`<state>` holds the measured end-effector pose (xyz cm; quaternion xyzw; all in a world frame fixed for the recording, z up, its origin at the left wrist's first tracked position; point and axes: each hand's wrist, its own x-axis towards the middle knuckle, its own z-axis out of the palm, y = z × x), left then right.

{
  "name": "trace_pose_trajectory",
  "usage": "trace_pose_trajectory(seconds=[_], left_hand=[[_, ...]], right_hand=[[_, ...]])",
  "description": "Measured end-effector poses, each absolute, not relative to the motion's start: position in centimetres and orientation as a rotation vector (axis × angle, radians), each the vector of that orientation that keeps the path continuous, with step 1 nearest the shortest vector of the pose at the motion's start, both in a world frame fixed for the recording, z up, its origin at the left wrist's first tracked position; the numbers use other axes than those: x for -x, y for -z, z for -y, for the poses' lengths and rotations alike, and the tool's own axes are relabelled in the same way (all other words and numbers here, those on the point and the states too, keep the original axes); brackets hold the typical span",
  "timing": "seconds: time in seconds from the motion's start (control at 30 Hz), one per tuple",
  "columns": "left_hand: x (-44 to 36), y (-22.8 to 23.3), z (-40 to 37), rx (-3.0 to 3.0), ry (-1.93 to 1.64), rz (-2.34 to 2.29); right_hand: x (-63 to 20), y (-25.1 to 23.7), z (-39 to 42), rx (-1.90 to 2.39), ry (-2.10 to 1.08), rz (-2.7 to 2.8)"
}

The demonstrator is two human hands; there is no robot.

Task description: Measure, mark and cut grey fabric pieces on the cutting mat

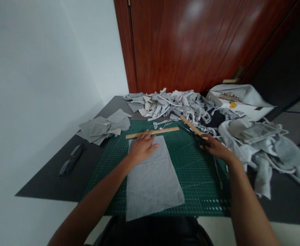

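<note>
A grey piece of cloth [153,181] lies flat on the green cutting mat [191,164], its near corner reaching past the mat's front edge. My left hand [142,147] rests open on the cloth's far end, fingertips on a wooden ruler [167,130] that lies crosswise just beyond it. At the mat's right side my right hand [213,146] is closed on the handles of black scissors [191,131], blades pointing away and to the left. A second wooden strip [191,125] lies alongside the blades. Its near end touches or passes close to my right fingers; I cannot tell which.
Cut grey pieces [101,128] are stacked at the left, with folded glasses [71,160] nearer me. A heap of fabric scraps [175,102] lines the back by the wooden door [180,44]. More cloth [265,143] and a white box [232,102] occupy the right.
</note>
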<state>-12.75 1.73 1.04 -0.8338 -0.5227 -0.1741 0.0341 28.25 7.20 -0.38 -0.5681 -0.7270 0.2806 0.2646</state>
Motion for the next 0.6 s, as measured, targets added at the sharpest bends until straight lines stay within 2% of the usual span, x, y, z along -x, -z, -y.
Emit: trace_pose_trajectory(seconds=[0.13,0.27,0.6], left_hand=[[14.8,-2.2,-2.3,2.502,0.588,1.677],[16.4,-2.3,-2.9,2.609,0.497,1.691],[17.8,-1.2,-3.2,2.584,0.418,1.766]], right_hand=[[-27.4,0.6,-6.8,1.612,-0.547,1.991],[-25.5,0.8,-6.1,1.709,-0.307,2.067],[-22.3,0.7,-3.8,1.737,-0.04,2.19]])
